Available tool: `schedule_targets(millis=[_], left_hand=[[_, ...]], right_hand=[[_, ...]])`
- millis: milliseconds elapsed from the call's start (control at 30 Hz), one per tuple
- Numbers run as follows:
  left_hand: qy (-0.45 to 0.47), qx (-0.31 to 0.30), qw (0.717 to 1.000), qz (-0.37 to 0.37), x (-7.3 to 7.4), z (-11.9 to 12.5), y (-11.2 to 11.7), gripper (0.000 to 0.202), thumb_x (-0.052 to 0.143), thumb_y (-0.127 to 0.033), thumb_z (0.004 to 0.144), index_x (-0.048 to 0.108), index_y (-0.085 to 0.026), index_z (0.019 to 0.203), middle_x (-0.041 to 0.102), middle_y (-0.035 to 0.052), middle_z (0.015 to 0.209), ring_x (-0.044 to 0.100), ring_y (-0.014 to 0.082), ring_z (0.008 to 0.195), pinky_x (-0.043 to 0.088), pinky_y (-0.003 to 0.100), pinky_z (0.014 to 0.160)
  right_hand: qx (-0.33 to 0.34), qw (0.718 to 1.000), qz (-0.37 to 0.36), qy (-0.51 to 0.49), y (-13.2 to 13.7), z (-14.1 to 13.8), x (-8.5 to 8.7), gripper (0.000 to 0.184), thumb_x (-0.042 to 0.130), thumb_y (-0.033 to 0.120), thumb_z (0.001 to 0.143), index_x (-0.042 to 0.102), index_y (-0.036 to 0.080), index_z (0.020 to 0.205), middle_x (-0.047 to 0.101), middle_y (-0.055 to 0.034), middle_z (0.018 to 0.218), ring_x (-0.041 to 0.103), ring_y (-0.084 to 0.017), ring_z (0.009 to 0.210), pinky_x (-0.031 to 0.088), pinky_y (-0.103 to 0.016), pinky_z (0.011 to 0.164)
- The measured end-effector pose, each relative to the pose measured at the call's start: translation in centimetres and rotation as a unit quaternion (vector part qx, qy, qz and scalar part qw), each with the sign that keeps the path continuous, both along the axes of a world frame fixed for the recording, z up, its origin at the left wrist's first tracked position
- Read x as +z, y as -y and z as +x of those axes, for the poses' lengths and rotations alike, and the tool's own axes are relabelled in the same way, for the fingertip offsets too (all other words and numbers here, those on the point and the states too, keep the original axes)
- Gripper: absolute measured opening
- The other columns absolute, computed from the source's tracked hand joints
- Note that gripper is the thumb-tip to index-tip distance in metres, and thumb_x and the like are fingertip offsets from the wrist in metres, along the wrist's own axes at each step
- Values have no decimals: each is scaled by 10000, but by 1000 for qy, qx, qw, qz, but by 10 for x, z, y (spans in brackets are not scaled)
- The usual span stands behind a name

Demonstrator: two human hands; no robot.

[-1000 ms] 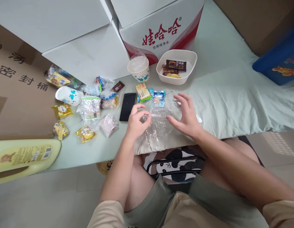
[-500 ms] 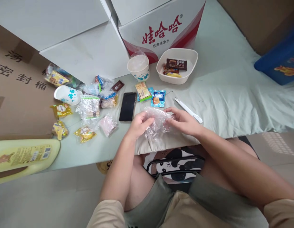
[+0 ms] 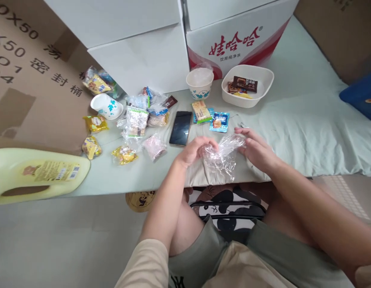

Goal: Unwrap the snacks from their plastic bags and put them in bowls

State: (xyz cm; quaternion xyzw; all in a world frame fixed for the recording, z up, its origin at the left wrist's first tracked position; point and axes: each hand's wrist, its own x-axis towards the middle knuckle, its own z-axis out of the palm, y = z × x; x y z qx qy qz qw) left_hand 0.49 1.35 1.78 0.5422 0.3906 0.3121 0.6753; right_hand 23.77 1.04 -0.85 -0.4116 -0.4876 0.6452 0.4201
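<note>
A crumpled clear plastic bag [image 3: 224,157] lies at the front edge of the cloth-covered surface. My left hand [image 3: 196,151] is closed on its left side, fingers curled into the film. At the bag's right edge my right hand [image 3: 260,153] has its fingers apart, the thumb side close to the film; whether it touches, I cannot tell. Just beyond the hands lie a blue snack packet [image 3: 219,121] and a yellow-and-green biscuit packet [image 3: 201,111]. A black phone [image 3: 181,128] rests left of these. The white cutter seen earlier is mostly hidden by my right hand.
Behind stand a white tub [image 3: 248,100] holding snack bars and a paper cup [image 3: 200,84] with plastic in it. Another cup [image 3: 106,106] lies tipped among wrapped snacks [image 3: 136,122]. White cartons [image 3: 140,60] block the back; a yellow jug [image 3: 62,172] lies at the left edge.
The view has shifted left, so things appear further right. My right hand has loosened from the bag and its fingers have spread; my left hand keeps hold of the film.
</note>
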Motion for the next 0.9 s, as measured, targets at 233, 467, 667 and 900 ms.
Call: schedule_targets(millis=[233,467,667,900], left_hand=[[-155,213,945,192,-6,-7,6,417,673,-217,737,601,-239,1146,603,72,1212,582,195,1030,503,306,841],[32,178,977,110,-4,-11,1,274,677,-346,795,608,-184,1005,652,51,1020,609,160,892,492,296,821],[67,306,948,55,-4,-17,-6,240,696,-218,745,578,-189,953,649,22,938,589,121,798,479,275,776],[189,248,950,-33,10,-24,-5,267,630,-288,848,615,-213,1103,674,79,1187,635,212,1124,485,365,974]], right_hand=[[-39,996,2,81,4,-42,20,203,749,351,746,600,221,793,625,3,697,614,-150,652,546,-312,661],[21,993,-116,26,-17,-87,28,296,663,389,726,598,237,972,653,-35,850,599,-169,689,517,-302,579],[-58,972,131,186,-23,-86,23,526,686,399,786,479,292,1258,602,-81,1178,623,-232,982,546,-367,743],[7,851,395,347,-73,-87,46,272,680,247,817,654,253,1087,665,-111,1032,641,-270,959,519,-455,856]])
